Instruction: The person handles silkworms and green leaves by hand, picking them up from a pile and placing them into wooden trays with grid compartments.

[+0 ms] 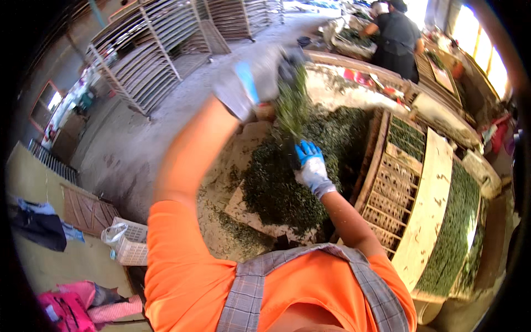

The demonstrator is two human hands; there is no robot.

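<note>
My left hand [265,74], in a grey glove with a blue band, is raised over the far left of a heap of chopped dark green leaves [282,188]. Motion smears its fingers, so their grip is unclear. A streaked green clump of thin leaves [292,105] stretches from beneath that hand down toward my right hand [312,166]. The right glove is white with blue fingers. Its fingers look spread, low over the heap, beside the clump's lower end; whether they touch it is unclear.
Right of the heap stands a slatted wooden frame [392,182] with a pale board [428,205] and green-covered strips [453,227]. Tall tray racks [144,55] stand at far left. A person in dark clothes [398,41] works at the back. A white crate [133,243] sits at left.
</note>
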